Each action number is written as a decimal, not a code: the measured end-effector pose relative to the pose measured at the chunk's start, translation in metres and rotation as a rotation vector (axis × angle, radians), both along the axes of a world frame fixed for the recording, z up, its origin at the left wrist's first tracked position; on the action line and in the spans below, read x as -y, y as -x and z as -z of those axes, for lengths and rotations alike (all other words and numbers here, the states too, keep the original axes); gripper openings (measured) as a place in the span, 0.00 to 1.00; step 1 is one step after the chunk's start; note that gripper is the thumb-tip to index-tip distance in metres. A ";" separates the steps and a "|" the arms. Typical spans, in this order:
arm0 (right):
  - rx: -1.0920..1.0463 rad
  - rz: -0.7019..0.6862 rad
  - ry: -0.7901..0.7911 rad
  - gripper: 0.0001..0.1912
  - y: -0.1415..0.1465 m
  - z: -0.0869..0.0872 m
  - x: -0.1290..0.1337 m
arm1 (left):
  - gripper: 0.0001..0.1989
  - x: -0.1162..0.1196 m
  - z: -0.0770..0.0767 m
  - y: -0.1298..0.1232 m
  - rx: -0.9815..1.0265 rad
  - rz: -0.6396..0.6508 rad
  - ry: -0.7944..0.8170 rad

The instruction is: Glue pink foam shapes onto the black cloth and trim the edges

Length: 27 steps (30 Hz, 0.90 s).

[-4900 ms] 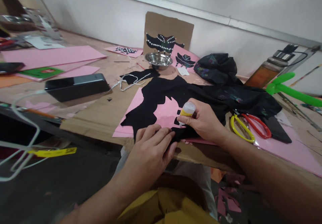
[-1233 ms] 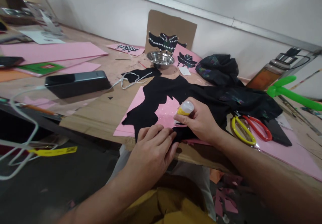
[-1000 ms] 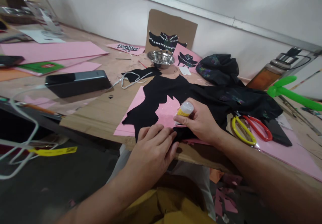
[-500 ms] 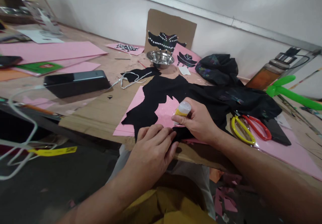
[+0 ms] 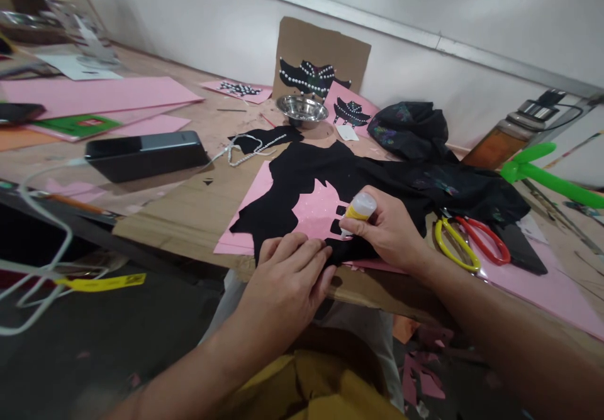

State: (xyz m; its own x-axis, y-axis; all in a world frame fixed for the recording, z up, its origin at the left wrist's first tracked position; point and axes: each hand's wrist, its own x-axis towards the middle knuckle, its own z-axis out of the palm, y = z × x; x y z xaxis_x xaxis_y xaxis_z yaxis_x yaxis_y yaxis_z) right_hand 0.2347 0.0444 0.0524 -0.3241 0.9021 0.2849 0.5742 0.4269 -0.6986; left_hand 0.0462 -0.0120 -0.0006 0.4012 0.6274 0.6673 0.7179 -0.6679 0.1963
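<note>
My right hand (image 5: 394, 231) is closed around a glue bottle (image 5: 361, 206) with a clear base and a yellow label. The bottle is tipped nozzle-down at the right side of a pink paper cutout (image 5: 317, 209), whose surface carries small shiny glue dots. Beneath the cutout spreads black cloth (image 5: 264, 215), which lies over pink sheets (image 5: 234, 243) and cardboard. My left hand (image 5: 292, 272) rests flat on the near edge of the cloth, fingers stretched out, just below the cutout.
Yellow-handled scissors (image 5: 455, 244) and red-handled scissors (image 5: 486, 241) lie to the right. A metal bowl (image 5: 302, 110) stands behind the cloth, near beaded black shapes (image 5: 309, 79). A black power bank (image 5: 146, 154) with a white cable sits left. An amber bottle (image 5: 504, 134) leans at the back right.
My right hand has moved the glue bottle to the right along the pink cutout, uncovering narrow strips at its right side. My left hand has stayed in place.
</note>
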 end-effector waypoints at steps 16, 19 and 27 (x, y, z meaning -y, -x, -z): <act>0.009 0.030 0.049 0.16 -0.011 0.001 0.001 | 0.11 0.000 0.003 0.000 0.001 0.014 -0.008; 0.006 0.028 0.035 0.16 -0.009 0.000 0.000 | 0.11 0.000 0.003 0.000 -0.007 0.008 -0.006; 0.015 0.035 0.028 0.16 -0.013 0.001 0.000 | 0.10 0.000 0.003 0.000 0.000 0.009 -0.003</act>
State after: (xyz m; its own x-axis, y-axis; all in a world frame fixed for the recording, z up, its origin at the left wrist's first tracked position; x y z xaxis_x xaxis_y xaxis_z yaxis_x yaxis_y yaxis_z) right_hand 0.2482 0.0439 0.0511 -0.2961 0.9207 0.2544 0.5992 0.3864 -0.7011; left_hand 0.0458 -0.0120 -0.0036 0.4068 0.6221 0.6689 0.7119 -0.6748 0.1946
